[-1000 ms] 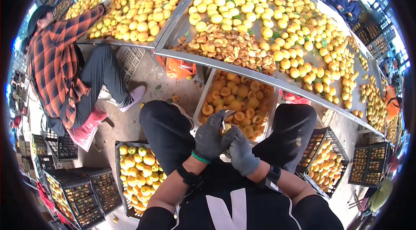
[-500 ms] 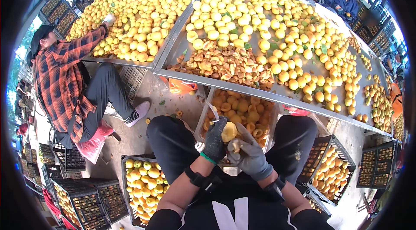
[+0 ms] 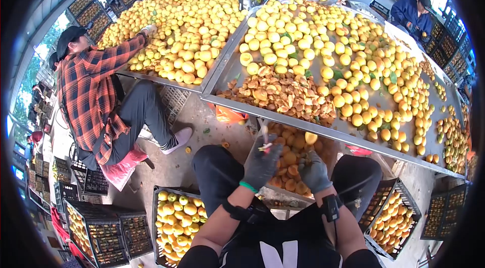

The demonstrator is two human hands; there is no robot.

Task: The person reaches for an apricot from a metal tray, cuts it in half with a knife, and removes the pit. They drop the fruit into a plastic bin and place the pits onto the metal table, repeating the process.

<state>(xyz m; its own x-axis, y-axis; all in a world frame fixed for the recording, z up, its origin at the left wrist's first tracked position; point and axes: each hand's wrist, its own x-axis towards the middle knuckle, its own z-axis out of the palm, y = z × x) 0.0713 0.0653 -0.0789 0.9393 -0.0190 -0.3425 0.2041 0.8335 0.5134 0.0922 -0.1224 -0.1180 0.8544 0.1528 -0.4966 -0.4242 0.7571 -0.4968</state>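
In a dark glove with a green cuff band, my left hand point(image 3: 261, 167) is closed around a slim tool point(image 3: 265, 143), whose pale and pinkish end sticks up past the fingers. My right hand point(image 3: 314, 173), in a grey glove, is to its right with fingers stretched forward. Just beyond those fingertips shows a bright yellow apricot piece point(image 3: 310, 138), apart from the glove in this view. Both hands are over a crate of apricot halves point(image 3: 288, 159) between my knees. Behind it, a heap of brownish apricot pieces point(image 3: 283, 94) lies at the edge of the metal table point(image 3: 268, 111).
Whole apricots point(image 3: 364, 66) cover much of the tabletop. Black crates of apricots stand at my left point(image 3: 179, 217) and right point(image 3: 391, 220). A person in a plaid shirt point(image 3: 96, 101) sits at the left, reaching onto the table. Other people work along the far side.
My hands have moved apart and forward over the crate. The apricot that was between them is gone from there, and a yellow piece shows beyond my right fingertips. The view has shifted.
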